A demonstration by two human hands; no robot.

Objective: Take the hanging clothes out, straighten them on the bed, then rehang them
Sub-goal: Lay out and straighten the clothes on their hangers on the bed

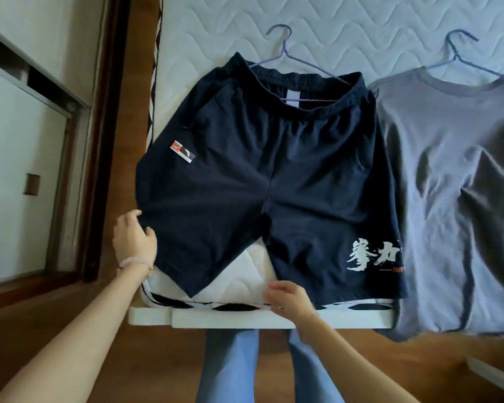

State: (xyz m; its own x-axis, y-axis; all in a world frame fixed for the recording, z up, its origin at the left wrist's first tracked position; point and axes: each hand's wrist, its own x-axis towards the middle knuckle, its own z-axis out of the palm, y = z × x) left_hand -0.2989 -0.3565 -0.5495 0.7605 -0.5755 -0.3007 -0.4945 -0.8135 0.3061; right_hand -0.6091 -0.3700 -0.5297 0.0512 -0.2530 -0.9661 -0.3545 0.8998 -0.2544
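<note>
Since the shorts (259, 175) are soft, light knit w/ no stiffness, they'll likely flop and crease if lifted by one point. Best hold, I reckon, is 2 spots: both leg hems for pulling flat, or the elastic waistband (303, 80) for carrying. Cloth looks neither slippery nor fragile.

They're navy, nearly black, w/ a gathered waist, a small orange-and-white label (182, 151) on one leg and big white brush characters (373, 254) on the other. They lie fairly flat on the bed (361, 24), waist away from the person, w/ a pale wire hanger (285, 53) threaded thru the waist.

The left hand (133, 237) pinches the outer edge of the labelled leg, thumb on top. The right hand (288, 298) is at the printed leg's inner hem corner, fingers curled; it's blurred, so can't tell if it has cloth. Hands well apart.

Just right of the shorts lies a grey tee (448, 170) on its own hanger (460, 53).
</note>
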